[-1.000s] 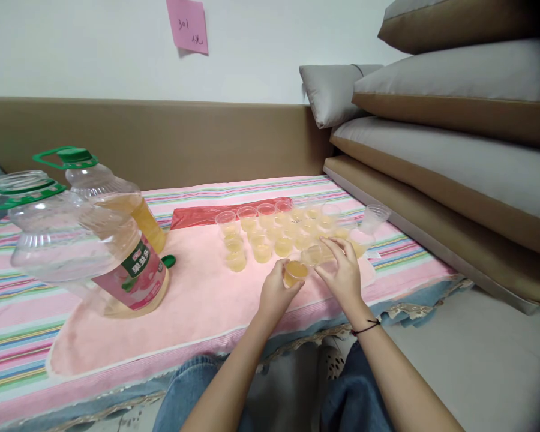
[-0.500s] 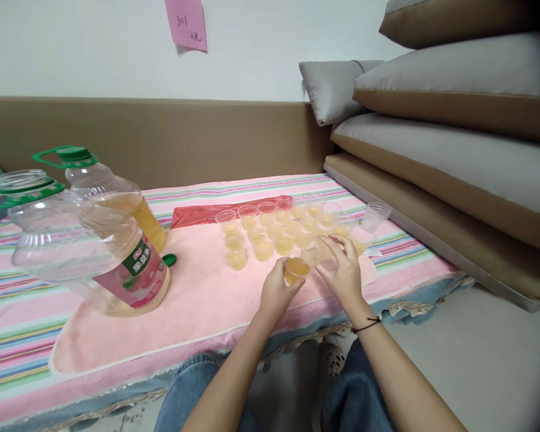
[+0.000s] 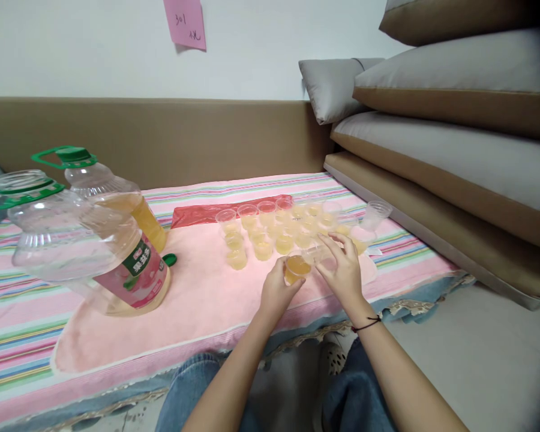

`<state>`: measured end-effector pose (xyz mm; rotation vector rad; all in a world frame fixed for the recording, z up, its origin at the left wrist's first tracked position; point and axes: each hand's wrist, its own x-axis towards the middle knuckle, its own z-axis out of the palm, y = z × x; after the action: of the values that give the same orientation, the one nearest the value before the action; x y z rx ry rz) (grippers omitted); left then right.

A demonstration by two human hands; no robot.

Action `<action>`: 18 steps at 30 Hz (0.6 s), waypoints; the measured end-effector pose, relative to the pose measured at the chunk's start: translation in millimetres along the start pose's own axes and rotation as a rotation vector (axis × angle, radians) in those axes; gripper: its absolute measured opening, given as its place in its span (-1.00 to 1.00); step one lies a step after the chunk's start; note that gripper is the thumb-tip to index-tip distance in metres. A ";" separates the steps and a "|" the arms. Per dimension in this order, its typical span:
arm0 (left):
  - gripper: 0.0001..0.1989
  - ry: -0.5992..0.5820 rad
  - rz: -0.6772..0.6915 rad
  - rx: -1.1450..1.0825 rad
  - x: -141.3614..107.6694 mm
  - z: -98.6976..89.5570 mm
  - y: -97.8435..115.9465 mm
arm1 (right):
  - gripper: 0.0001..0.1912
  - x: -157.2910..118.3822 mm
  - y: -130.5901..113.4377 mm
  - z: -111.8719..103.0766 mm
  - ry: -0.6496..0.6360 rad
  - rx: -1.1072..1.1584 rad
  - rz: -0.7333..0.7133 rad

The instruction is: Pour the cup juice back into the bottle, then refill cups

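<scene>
My left hand [image 3: 279, 288] is closed around a clear plastic cup of yellow juice [image 3: 297, 267], held near the front of the pink mat. Beside it, my right hand [image 3: 344, 270] grips a second clear cup [image 3: 314, 254], tipped over with its mouth at the rim of the juice cup. How much is inside the tipped cup cannot be made out. Just beyond my hands stand several clear cups of pale yellow juice [image 3: 263, 249] in close rows. A large open juice bottle [image 3: 139, 270] with a pink label stands at the left, nearly drained.
Behind that bottle is another capped bottle [image 3: 146, 219], partly full. A green cap [image 3: 169, 259] lies beside them. Some stacked cups [image 3: 377, 213] stand at the right, and a red plastic wrapper [image 3: 193, 216] lies behind the rows. Large cushions [image 3: 454, 150] are piled on the right.
Both hands stay nearly in place. The juice in the left cup looks slightly higher, while the right cup remains tilted over its rim.
</scene>
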<state>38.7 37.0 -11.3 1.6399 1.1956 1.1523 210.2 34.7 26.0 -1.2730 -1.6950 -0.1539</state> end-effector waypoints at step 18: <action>-0.54 -0.015 -0.012 0.008 -0.6 -0.3 2.6 | -0.43 0.3 -1.7 -0.8 0.006 -0.038 -0.029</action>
<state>38.9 35.8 -8.9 1.6428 1.2003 1.1275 209.4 33.7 27.3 -1.2755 -1.7127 -0.2081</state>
